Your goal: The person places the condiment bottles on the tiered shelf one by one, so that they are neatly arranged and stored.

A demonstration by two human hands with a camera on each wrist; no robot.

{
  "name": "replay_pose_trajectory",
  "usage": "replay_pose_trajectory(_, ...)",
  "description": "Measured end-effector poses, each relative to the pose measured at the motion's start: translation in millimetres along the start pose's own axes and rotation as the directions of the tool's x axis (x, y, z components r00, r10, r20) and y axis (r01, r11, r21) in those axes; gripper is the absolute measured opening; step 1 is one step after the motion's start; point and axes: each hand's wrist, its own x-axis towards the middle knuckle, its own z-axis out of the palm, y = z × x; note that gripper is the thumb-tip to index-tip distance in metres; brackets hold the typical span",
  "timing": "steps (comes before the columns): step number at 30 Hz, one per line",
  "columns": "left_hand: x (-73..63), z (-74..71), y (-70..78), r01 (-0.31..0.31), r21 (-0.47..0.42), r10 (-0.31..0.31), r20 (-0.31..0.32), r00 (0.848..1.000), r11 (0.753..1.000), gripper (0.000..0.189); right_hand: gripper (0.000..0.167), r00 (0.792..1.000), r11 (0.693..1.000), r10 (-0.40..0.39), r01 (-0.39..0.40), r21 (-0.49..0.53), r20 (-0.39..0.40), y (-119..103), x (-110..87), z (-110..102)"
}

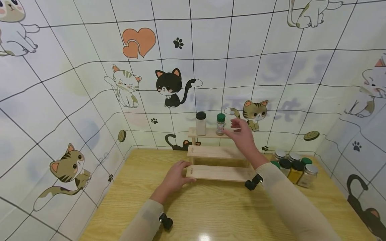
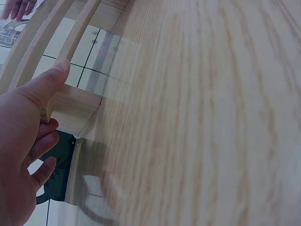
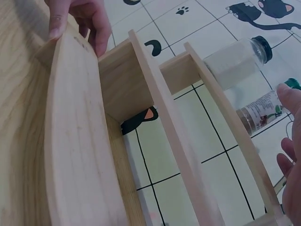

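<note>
A three-tier wooden spice rack (image 1: pixel 221 173) stands on the table against the wall. My left hand (image 1: pixel 175 177) holds the left end of its lowest shelf, thumb on the board and fingers round the edge in the left wrist view. On the top shelf are a clear jar with a black cap (image 1: pixel 201 125) and, to its right, a small labelled spice jar with a green cap (image 1: pixel 220 125). Beside the green-capped jar, my right hand (image 1: pixel 245 140) has its fingers spread apart, its thumb tip close to the jar; whether they touch I cannot tell.
Several spice jars (image 1: pixel 295 170) with silver, black and green caps stand in a cluster on the wooden table (image 1: pixel 135 194), right of the rack. A white tiled-pattern covering (image 1: pixel 211 36) with cartoon cats encloses the back and sides.
</note>
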Motion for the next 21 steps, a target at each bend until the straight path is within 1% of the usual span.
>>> replay_pose_trajectory(5,0.4,-1.8,1.7,-0.006,-0.006,0.006,0.003,1.0,1.0,0.075,0.059,0.999,0.999,-0.023,0.022,-0.035,-0.032,2.3,-21.2,-21.0)
replay_pose_trajectory(8,1.0,-1.4,1.8,-0.003,-0.006,0.003,0.004,1.0,1.0,0.075,0.054,0.998,0.995,-0.045,0.04,-0.092,-0.05,5.6,-37.2,-37.7)
replay_pose_trajectory(11,1.1,-0.8,1.4,0.002,-0.006,-0.002,0.002,1.0,1.0,0.076,0.054,0.997,0.986,-0.057,0.048,-0.163,-0.054,10.5,-54.5,-56.5)
replay_pose_trajectory(13,0.8,-0.2,0.4,0.0,-0.002,0.0,-0.002,1.0,1.0,0.076,0.053,0.997,0.978,-0.048,0.035,-0.204,-0.059,13.6,-67.2,-69.1)
replay_pose_trajectory(16,0.1,-0.1,0.0,-0.007,0.005,0.007,-0.005,1.0,1.0,0.076,0.053,0.995,0.967,-0.044,0.02,-0.256,-0.09,18.2,-85.7,-87.9)
replay_pose_trajectory(21,-0.7,-1.2,1.2,-0.009,-0.001,0.009,-0.003,1.0,1.0,0.075,0.052,0.982,0.951,-0.022,-0.038,-0.307,-0.189,21.6,-113.4,-118.7)
